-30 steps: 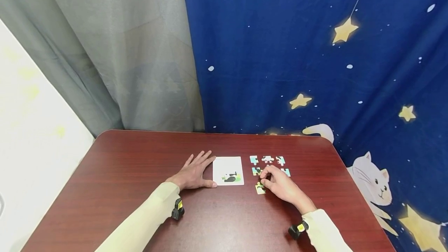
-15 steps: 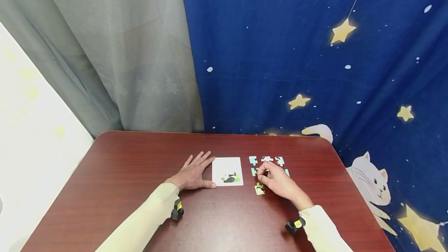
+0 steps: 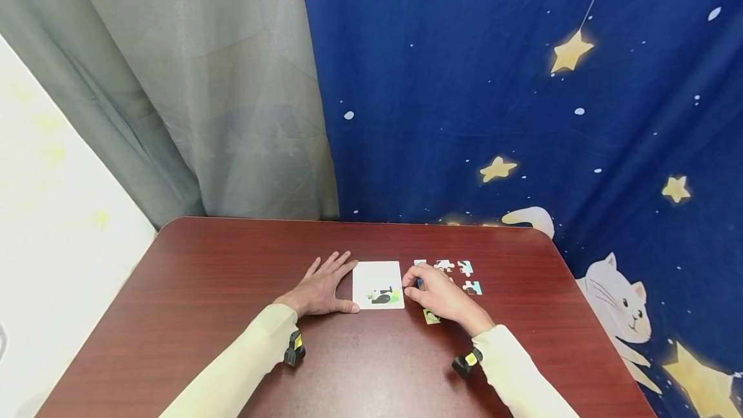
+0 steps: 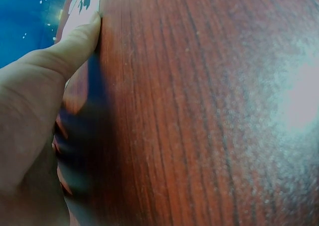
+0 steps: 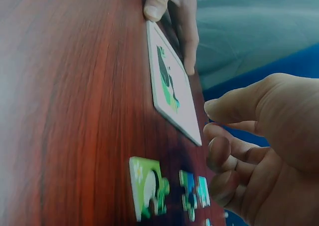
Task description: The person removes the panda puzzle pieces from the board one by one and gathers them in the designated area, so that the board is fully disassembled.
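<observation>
In the head view, my left hand [image 3: 322, 290] lies with spread fingers at the left edge of a square white puzzle board [image 3: 374, 275]. Its thumb touches the board's near left corner. A black-and-green picture section [image 3: 382, 297] fills part of the board's near side. My right hand [image 3: 438, 294] hovers at the board's right edge, thumb and forefinger tips close together, other fingers curled; I cannot tell whether a piece is between them. Below it, the right wrist view shows a green jigsaw piece with a daisy [image 5: 143, 183] and a blue piece [image 5: 187, 191].
More jigsaw pieces [image 3: 465, 268] lie right of the board, several partly hidden by the right hand; a teal-and-white piece [image 3: 473, 288] is beside the wrist. The reddish-brown table [image 3: 232, 263] ends at grey [image 3: 261, 115] and blue star-patterned curtains [image 3: 435, 82].
My right hand has moved left from over the middle of the loose pieces to the board's right edge, uncovering the right-hand piece. The left hand has stayed in place.
</observation>
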A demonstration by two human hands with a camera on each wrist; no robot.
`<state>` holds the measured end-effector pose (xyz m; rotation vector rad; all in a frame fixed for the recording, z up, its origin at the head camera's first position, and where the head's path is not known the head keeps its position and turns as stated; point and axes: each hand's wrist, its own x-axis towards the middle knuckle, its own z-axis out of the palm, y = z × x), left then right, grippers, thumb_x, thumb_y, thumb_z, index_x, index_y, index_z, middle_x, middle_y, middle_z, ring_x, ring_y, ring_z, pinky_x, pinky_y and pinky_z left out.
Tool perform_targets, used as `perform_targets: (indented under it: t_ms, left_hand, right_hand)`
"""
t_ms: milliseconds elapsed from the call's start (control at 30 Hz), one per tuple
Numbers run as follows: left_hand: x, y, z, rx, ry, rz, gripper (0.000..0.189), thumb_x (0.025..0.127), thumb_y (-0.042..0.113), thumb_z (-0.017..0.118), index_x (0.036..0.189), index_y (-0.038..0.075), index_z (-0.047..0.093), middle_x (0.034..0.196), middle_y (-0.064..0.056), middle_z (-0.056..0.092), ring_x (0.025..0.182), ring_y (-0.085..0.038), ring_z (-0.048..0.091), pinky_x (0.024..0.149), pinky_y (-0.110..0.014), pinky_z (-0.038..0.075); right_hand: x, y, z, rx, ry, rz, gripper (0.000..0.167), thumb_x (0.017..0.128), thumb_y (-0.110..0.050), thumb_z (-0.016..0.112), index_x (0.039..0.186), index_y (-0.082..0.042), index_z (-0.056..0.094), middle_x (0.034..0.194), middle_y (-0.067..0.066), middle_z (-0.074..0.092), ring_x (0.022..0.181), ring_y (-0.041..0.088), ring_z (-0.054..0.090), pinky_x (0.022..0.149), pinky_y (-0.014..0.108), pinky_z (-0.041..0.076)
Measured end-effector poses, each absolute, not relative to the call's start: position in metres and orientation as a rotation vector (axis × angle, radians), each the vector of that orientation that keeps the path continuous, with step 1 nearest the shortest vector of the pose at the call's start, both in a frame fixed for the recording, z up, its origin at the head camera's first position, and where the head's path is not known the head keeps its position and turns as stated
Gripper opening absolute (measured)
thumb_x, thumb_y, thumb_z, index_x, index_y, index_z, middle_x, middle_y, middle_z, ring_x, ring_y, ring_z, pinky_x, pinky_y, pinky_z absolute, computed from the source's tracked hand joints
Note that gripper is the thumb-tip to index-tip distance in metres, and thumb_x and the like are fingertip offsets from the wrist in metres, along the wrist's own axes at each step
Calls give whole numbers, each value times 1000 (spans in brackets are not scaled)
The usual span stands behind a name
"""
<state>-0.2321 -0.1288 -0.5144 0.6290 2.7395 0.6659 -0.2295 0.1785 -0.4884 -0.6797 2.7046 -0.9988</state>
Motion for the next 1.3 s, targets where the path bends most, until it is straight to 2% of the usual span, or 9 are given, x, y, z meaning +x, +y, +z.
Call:
perform_targets:
  t_ms: [233, 467, 600, 933, 1300]
  left_hand:
    - [-232, -128, -513, 627, 2740, 669, 104, 88, 60, 81, 168, 15, 34, 180, -12, 21, 169, -37, 14, 134, -66, 8]
    - [-232, -127, -515, 626, 2744, 679, 104, 87, 57, 84, 168, 15, 35, 180, -11, 22, 169, -38, 15, 134, -66, 9]
    - [-234, -128, -518, 625, 2747, 659, 104, 86, 61, 82, 168, 16, 35, 180, -10, 21, 169, -36, 14, 135, -65, 9]
    - [-233, -129, -517, 616, 2742, 645, 106, 87, 63, 80, 169, 17, 33, 181, -10, 19, 169, -36, 13, 135, -65, 8]
    - [-234, -129, -518, 623, 2750, 647, 105, 86, 63, 81, 168, 17, 34, 180, -11, 21, 169, -37, 15, 135, -66, 9]
  right_hand:
    - [-239, 158, -489, -789, 2702, -886, 10, 95, -9, 75, 105, -11, 74, 98, -2, 68, 86, 9, 62, 80, 26, 51]
    - [-246, 145, -488, -787, 2664, -787, 15, 94, -12, 78, 108, -10, 74, 102, 0, 70, 92, 12, 65, 85, 33, 55]
    - [-250, 138, -487, -780, 2631, -755, 16, 93, -11, 78, 109, -10, 74, 106, 2, 71, 95, 14, 66, 87, 37, 57]
    - [-254, 131, -490, -809, 2581, -696, 12, 92, -12, 79, 100, -12, 71, 91, 0, 69, 84, 12, 61, 78, 35, 53]
    - [-255, 131, -491, -774, 2536, -698, 20, 88, -14, 85, 99, -12, 68, 89, -2, 65, 80, 12, 58, 76, 32, 50]
